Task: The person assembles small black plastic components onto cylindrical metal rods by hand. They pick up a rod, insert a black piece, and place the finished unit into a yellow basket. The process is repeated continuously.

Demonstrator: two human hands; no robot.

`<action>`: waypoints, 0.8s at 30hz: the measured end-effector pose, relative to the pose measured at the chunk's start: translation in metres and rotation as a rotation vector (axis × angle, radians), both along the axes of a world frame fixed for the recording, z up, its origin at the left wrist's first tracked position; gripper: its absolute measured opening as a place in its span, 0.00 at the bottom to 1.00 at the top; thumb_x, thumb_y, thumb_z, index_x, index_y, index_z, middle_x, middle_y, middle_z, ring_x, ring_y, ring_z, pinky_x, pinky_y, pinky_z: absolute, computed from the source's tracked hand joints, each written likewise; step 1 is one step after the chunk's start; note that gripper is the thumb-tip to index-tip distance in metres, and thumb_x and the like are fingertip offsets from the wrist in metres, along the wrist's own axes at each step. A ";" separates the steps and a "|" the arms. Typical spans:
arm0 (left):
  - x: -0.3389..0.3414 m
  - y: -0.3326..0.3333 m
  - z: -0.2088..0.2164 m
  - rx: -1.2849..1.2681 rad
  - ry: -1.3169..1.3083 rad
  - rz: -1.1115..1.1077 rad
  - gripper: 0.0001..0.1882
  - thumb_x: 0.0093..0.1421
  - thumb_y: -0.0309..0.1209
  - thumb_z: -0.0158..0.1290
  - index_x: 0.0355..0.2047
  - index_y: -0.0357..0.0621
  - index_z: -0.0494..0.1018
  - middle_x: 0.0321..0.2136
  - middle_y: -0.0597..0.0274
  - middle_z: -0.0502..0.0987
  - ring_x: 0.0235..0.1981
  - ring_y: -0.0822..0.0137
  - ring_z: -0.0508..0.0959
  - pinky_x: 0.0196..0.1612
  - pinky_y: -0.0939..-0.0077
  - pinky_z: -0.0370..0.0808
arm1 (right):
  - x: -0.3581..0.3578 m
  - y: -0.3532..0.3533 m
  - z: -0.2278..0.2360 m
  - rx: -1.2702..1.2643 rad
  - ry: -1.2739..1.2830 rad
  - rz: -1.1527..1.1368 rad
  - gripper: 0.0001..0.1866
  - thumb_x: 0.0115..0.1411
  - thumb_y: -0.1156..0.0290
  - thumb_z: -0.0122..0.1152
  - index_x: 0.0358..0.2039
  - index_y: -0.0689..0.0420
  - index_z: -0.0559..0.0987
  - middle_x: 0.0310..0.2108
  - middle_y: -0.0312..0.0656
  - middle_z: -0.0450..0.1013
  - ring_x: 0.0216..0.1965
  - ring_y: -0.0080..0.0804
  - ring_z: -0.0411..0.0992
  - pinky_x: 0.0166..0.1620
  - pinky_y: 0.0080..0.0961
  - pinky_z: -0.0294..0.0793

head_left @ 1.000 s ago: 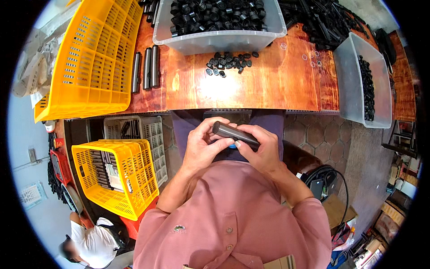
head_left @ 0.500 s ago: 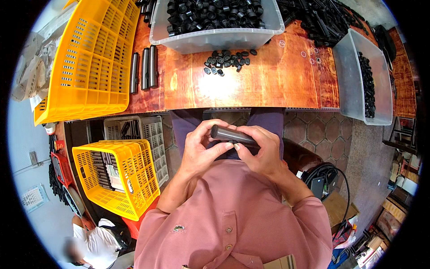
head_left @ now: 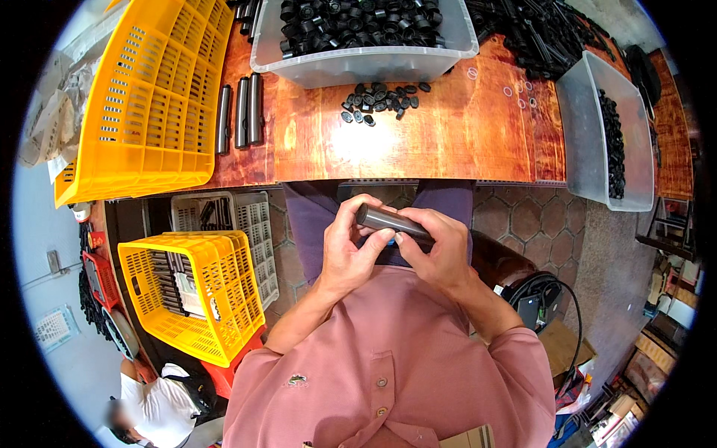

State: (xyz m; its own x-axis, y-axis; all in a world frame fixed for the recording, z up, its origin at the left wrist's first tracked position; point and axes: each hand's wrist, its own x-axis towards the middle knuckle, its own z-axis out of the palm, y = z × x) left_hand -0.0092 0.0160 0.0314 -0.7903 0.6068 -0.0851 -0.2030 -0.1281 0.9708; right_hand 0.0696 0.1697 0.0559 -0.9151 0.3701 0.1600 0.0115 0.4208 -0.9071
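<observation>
Between both hands, over my lap, I hold a dark cylindrical tube (head_left: 392,222). My left hand (head_left: 351,250) grips its left end, fingers behind and thumb in front. My right hand (head_left: 441,246) wraps round the right end, which its fingers mostly hide. Both thumbs are close together beneath the tube, with a small bit of blue showing there. On the wooden table (head_left: 448,153) ahead lie several small black oval parts (head_left: 381,98). A few similar dark tubes (head_left: 242,113) are lined up at the table's left.
A clear bin (head_left: 358,71) of black caps stands at the table's back. Another clear bin (head_left: 582,142) is at the right. A tall yellow crate (head_left: 160,97) stands left; a lower yellow crate (head_left: 243,299) holds tubes. A person (head_left: 157,403) in white is at lower left.
My left hand has shifted slightly right along with the tube's left end, and its grip has altered a little. My right hand stays nearly in place.
</observation>
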 end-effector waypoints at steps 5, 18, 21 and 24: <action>0.003 0.001 -0.005 -0.053 0.055 0.023 0.22 0.61 0.20 0.57 0.54 0.34 0.64 0.46 0.50 0.77 0.46 0.67 0.79 0.52 0.71 0.78 | 0.003 -0.003 -0.011 -0.073 -0.056 -0.010 0.15 0.53 0.71 0.67 0.40 0.63 0.80 0.32 0.54 0.78 0.33 0.50 0.79 0.37 0.34 0.77; -0.046 -0.016 0.050 -0.546 0.509 -0.409 0.19 0.53 0.31 0.68 0.42 0.37 0.76 0.35 0.52 0.81 0.38 0.58 0.83 0.42 0.69 0.77 | 0.004 0.018 0.002 0.085 -0.092 0.228 0.17 0.49 0.71 0.68 0.41 0.63 0.80 0.34 0.51 0.79 0.34 0.48 0.78 0.40 0.35 0.78; -0.046 -0.017 0.054 -0.547 0.613 -0.478 0.20 0.53 0.35 0.67 0.43 0.39 0.77 0.35 0.50 0.81 0.36 0.50 0.81 0.40 0.66 0.78 | 0.006 0.019 0.004 0.123 -0.064 0.265 0.18 0.48 0.72 0.68 0.41 0.62 0.80 0.33 0.49 0.78 0.33 0.46 0.78 0.39 0.34 0.77; -0.047 -0.017 0.057 -0.636 0.649 -0.547 0.19 0.54 0.36 0.66 0.43 0.39 0.77 0.34 0.50 0.80 0.35 0.51 0.81 0.38 0.65 0.77 | 0.007 0.019 0.002 0.151 -0.040 0.272 0.18 0.47 0.73 0.68 0.40 0.62 0.80 0.32 0.49 0.78 0.32 0.46 0.78 0.38 0.34 0.77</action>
State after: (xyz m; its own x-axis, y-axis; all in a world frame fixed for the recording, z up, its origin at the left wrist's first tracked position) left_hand -0.0565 -0.0010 0.0880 -0.4308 0.8859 -0.1721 0.5020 0.3937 0.7701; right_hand 0.0762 0.1891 0.0576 -0.9840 0.0859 0.1562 -0.0852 0.5432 -0.8353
